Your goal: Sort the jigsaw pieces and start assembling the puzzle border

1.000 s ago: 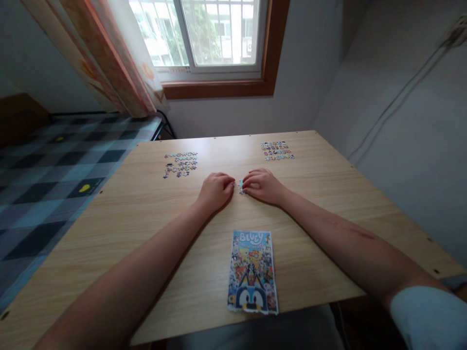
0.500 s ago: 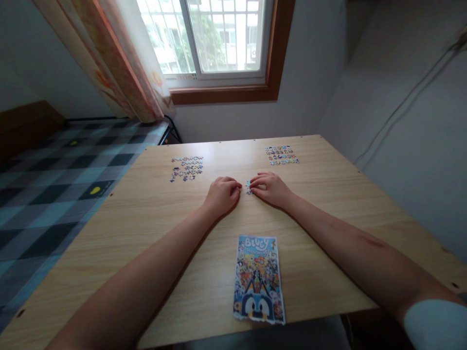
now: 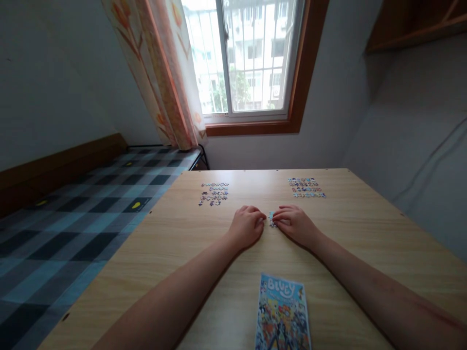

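Observation:
A small cluster of joined jigsaw puzzle pieces [image 3: 271, 219] lies on the wooden table [image 3: 175, 233] between my two hands. My right hand [image 3: 297, 224] rests at its right side, fingers curled down over its edge and hiding part of it. Just left of the cluster is my left hand [image 3: 247, 226], its fingers drawn together near the tabletop; whatever they pinch is hidden. Closer to me lies a picture sheet headed "Bluey" [image 3: 282, 311], showing many cartoon characters and cut off by the bottom of the view.
Loose puzzle pieces [image 3: 215, 193] are laid out in rows at the table's far left. More rows of pieces [image 3: 306, 187] sit at the far right. A bed with a checked cover [image 3: 98, 214] adjoins the left side, and a window [image 3: 255, 58] is behind the table.
The view has tilted up and turned left, so everything sits lower and further right in the picture. Both hands stay beside the puzzle cluster with little visible movement.

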`<state>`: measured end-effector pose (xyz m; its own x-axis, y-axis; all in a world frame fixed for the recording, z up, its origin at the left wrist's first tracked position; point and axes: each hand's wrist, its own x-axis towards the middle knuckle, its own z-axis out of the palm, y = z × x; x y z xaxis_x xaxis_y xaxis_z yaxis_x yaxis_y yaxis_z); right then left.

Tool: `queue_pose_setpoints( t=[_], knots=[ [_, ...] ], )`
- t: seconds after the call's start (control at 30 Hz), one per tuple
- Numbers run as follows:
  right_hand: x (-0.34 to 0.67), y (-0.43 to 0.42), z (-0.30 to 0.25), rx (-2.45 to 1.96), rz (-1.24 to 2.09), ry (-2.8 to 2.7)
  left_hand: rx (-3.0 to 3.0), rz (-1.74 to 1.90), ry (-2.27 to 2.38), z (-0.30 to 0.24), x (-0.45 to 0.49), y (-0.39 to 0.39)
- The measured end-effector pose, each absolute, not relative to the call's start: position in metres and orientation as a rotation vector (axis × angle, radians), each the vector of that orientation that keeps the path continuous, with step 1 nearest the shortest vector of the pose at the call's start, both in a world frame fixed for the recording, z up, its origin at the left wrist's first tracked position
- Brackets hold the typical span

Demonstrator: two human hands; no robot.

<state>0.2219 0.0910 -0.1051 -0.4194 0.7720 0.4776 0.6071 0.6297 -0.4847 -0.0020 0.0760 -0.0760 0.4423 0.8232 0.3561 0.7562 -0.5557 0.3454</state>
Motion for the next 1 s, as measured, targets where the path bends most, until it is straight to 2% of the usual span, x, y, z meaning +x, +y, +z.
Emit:
queue_pose_setpoints(
  t=[0.4,0.63,0.83,1.0],
  knots=[
    [0.219,0.089,-0.099,-1.1,0.225,-1.898,2.422,0.743,1.386,-0.06,-0.015,0.085],
    [0.219,0.091,-0.098,-1.121,0.271,-1.843,2.306,1.0,1.979,-0.024,-0.095,0.134],
    [0.218,0.092,-0.1,-1.107,0.266,-1.863,2.207,0.76,2.391,-0.061,-0.139,0.147],
    [0.219,0.093,-0.101,-1.101,0.284,-1.872,2.187,0.639,2.493,-0.071,-0.137,0.147]
  ],
)
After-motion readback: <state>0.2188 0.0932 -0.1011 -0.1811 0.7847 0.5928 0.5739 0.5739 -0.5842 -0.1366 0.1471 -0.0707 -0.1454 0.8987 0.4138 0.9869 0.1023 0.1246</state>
